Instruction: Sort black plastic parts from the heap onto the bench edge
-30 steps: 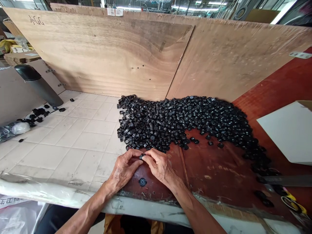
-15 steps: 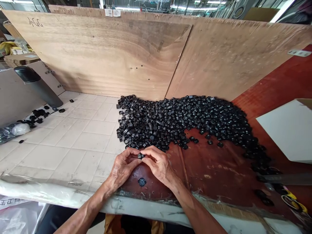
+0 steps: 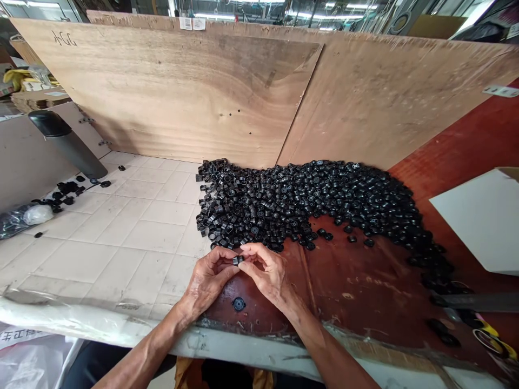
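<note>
A small round black plastic part [image 3: 237,260] is pinched between the thumb and fingers of my left hand [image 3: 206,274]. From the other side my right hand [image 3: 265,272] has its thumb tip against the same part, while its index finger arches above it. Just below my hands, a single black round part [image 3: 239,304] with a ringed face lies flat on the reddish-brown board [image 3: 336,281]. Right behind my fingertips spreads a large heap of similar black parts [image 3: 284,200].
Wooden panels [image 3: 182,92] wall off the back. At the left stand a dark grey flask [image 3: 73,146] and scattered black pieces [image 3: 67,189] on a pale tiled surface [image 3: 154,232]. To the right are a white box [image 3: 482,216] and yellow-handled scissors [image 3: 497,341].
My right index finger has lifted slightly away from the held part. My left hand keeps its pinch. The whole view has shifted a little.
</note>
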{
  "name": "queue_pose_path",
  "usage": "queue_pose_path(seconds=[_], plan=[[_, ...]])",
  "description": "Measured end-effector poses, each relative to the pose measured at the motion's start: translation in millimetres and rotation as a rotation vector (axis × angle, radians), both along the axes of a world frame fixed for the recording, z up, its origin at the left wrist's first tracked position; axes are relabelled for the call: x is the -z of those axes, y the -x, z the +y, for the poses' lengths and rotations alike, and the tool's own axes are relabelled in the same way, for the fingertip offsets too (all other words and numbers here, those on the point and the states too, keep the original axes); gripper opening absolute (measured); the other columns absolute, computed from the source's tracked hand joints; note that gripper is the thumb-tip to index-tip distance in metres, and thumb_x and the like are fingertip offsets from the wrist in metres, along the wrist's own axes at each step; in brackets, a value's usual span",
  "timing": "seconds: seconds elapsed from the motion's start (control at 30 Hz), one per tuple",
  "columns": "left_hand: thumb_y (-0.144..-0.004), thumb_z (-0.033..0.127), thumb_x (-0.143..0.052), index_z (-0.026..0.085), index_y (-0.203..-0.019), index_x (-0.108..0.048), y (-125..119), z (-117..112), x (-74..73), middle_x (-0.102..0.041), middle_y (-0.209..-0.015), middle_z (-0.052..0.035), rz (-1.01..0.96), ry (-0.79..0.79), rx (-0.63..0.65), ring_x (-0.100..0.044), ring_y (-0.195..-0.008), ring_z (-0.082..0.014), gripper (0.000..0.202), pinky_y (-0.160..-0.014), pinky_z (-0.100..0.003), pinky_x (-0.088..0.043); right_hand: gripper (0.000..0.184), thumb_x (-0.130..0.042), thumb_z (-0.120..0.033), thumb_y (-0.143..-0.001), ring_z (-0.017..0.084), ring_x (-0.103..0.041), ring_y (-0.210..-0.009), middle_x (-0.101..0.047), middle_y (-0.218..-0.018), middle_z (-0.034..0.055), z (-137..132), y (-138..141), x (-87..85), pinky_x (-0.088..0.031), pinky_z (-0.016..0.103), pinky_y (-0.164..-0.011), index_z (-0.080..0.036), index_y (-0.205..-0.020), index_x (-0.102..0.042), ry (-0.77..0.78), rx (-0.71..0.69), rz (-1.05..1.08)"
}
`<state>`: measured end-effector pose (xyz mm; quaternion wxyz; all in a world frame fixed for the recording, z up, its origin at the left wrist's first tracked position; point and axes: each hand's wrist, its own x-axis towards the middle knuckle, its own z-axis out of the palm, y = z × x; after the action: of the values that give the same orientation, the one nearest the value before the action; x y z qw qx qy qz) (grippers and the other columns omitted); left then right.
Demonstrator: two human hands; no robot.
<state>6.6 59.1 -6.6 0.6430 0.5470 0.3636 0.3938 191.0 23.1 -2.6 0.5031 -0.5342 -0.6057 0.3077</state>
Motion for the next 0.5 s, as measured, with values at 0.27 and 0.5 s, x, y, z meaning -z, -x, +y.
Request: queue_pose_path(seconds=[0.27,0.5], plan=[[-0.097,0.030,-0.070,0.022,-0.107,-0.072,3.6,0.5,3.1,-0.075,-0.113,-0.0047,0.156,-0.267,0.041,-0.076,-0.103,-0.0207,0.013,-0.092,-0.033,-0.062,0.016,-0.059,-0.033,-0.104,0.017,-0.071,-0.072,-0.077,-0.085,0.0014,-3.9,-0.8,-0.6,-0.052,0.026,-0.068,-0.024,-0.112,-0.070,-0.012,0.020,-0.253],[-0.097,0.036,-0.071,0.022,-0.106,-0.070,3.1,0.5,0.9,-0.076,-0.113,-0.0052,0.169,-0.282,0.000,-0.076,-0.100,-0.0200,0.016,-0.089,-0.032,-0.063,0.012,-0.060,-0.029,-0.100,0.017,-0.067,-0.071,-0.074,-0.082,0.0015,-4.5,-2.5,-4.6,-0.049,0.025,-0.068,-0.023,-0.101,-0.070,-0.030,-0.045,-0.252]])
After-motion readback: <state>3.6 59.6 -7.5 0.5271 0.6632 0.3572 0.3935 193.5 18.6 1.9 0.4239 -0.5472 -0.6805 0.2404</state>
